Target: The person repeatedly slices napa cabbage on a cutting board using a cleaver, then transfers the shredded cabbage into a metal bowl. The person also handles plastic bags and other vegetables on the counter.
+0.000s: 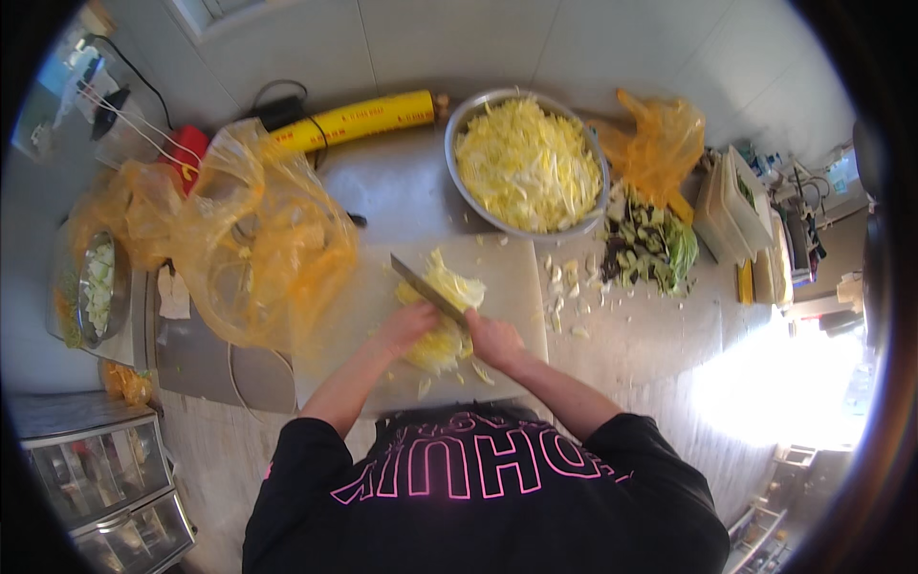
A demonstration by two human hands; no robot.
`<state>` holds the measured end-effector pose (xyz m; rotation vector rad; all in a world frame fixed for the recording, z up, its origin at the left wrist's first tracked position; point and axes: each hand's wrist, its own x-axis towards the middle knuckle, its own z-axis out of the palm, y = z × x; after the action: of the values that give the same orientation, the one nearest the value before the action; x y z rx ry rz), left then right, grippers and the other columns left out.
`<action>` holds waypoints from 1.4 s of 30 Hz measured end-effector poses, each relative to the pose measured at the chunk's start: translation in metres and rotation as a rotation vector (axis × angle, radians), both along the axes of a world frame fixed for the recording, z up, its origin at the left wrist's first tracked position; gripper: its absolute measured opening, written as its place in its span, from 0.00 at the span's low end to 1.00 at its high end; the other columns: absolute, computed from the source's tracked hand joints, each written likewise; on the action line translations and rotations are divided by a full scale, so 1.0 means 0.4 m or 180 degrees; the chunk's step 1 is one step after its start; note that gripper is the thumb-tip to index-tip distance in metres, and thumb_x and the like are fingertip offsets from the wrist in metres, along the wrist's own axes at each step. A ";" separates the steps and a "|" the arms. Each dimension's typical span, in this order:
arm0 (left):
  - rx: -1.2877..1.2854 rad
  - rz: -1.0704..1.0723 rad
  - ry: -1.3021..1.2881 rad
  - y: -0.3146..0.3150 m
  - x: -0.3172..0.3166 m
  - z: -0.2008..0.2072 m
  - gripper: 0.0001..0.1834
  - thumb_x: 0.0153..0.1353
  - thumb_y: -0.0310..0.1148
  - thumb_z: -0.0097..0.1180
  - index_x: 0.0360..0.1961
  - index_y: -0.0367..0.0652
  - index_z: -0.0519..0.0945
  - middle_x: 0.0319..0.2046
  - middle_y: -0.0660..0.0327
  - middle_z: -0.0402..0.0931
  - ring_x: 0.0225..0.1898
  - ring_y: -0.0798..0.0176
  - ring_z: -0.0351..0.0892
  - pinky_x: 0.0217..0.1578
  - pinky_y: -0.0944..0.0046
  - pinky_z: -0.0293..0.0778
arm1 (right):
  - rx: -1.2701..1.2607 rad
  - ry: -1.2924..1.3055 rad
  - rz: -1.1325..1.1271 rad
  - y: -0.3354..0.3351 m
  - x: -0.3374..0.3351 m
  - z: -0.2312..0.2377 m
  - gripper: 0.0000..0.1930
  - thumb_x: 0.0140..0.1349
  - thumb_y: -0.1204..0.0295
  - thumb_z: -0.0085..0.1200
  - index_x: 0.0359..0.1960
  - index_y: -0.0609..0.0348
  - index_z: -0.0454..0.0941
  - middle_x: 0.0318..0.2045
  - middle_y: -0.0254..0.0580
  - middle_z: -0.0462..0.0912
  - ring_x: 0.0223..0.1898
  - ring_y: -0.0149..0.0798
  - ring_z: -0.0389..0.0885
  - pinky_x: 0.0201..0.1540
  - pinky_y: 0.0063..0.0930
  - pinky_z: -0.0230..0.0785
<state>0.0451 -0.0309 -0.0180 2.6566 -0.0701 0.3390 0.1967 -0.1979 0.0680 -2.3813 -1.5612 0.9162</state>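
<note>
A knife point(421, 281) with a long, wide blade slants over the white cutting board point(514, 287). My right hand point(492, 339) is closed round its handle. To the left of the blade, my left hand point(407, 325) holds down a piece of pale yellow cabbage point(436, 350), its fingers bent and partly hidden. Cut cabbage shreds point(457, 285) lie on the far side of the blade, and a few scraps are scattered near the board's front edge. Behind the board stands a large metal bowl point(455, 182) heaped with shredded cabbage.
Orange plastic bags point(277, 249) spread over the left of the counter. Garlic cloves point(571, 273) and purple-green leaves point(643, 244) lie to the right. A yellow tube-shaped package point(373, 119) rests at the back. A container of chopped pale vegetable point(98, 287) stands far left.
</note>
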 end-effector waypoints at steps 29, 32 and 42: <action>-0.0013 0.0603 -0.0245 -0.058 -0.031 0.092 0.07 0.46 0.28 0.53 0.30 0.47 0.77 0.34 0.64 0.72 0.40 0.59 0.74 0.36 0.62 0.75 | 0.0007 0.0043 0.0280 0.015 0.001 0.082 0.10 0.58 0.76 0.42 0.42 0.58 0.61 0.35 0.56 0.80 0.35 0.59 0.80 0.35 0.51 0.72; 0.0063 0.0553 -0.0076 -0.059 -0.024 0.082 0.08 0.47 0.28 0.52 0.31 0.48 0.78 0.33 0.65 0.72 0.41 0.60 0.73 0.36 0.63 0.75 | -0.0022 -0.0052 0.0338 0.018 -0.004 0.044 0.12 0.58 0.77 0.43 0.43 0.57 0.61 0.34 0.53 0.80 0.34 0.57 0.81 0.34 0.49 0.73; 0.0189 0.0638 0.0285 -0.061 -0.018 0.038 0.07 0.47 0.28 0.55 0.30 0.49 0.79 0.34 0.65 0.73 0.42 0.59 0.73 0.37 0.62 0.75 | 0.0036 -0.0085 0.0140 0.026 -0.032 0.038 0.12 0.58 0.77 0.44 0.44 0.59 0.61 0.34 0.54 0.81 0.34 0.56 0.82 0.34 0.47 0.74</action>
<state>0.0379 -0.0552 -0.0028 2.7399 0.2189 0.2852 0.1839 -0.1877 0.0830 -2.3701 -1.6303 0.8851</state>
